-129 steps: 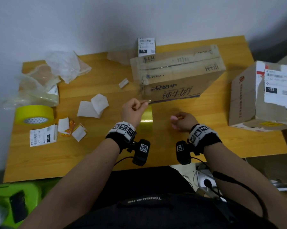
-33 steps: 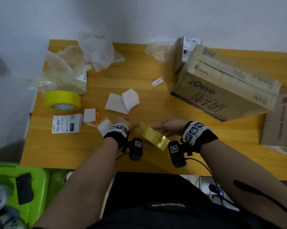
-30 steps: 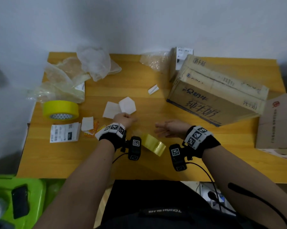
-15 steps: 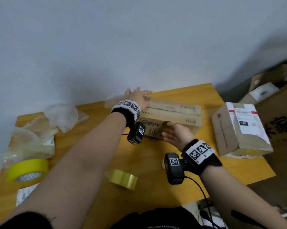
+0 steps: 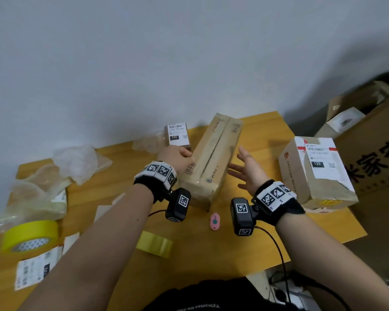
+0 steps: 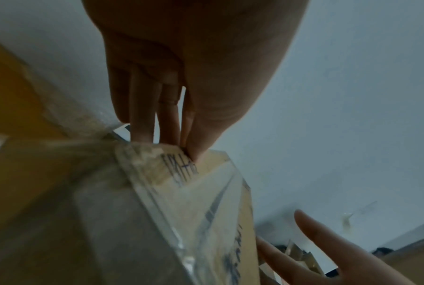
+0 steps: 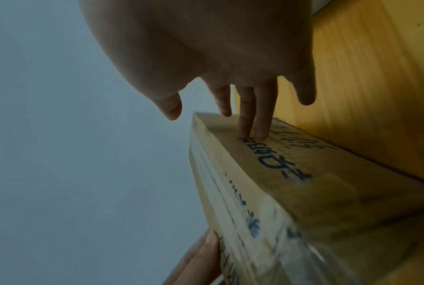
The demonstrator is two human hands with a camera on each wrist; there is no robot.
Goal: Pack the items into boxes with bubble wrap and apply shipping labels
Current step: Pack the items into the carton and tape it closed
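A long taped cardboard box [image 5: 211, 160] with blue print lies on the wooden table [image 5: 267, 225], its length pointing away from me. My left hand [image 5: 178, 158] grips its upper left edge; in the left wrist view the thumb lies on top of the box [image 6: 206, 202] and the fingers [image 6: 142, 125] run down the side. My right hand [image 5: 245, 169] is spread open at the right side. In the right wrist view its straight fingertips [image 7: 255, 133] touch the printed side of the box [image 7: 291, 173].
A small labelled box [image 5: 178, 134] stands behind the left hand and a bigger labelled box [image 5: 317, 171] at the right. A pink cutter [image 5: 215, 221] and a clear tape roll [image 5: 154, 243] lie near me. A yellow tape roll [image 5: 29, 235], labels [image 5: 32, 270] and plastic wrap [image 5: 81, 160] fill the left.
The long box has been swung round from lying across the table to pointing away from me. My left hand shifted from its far end to its left edge. The tape roll lies released.
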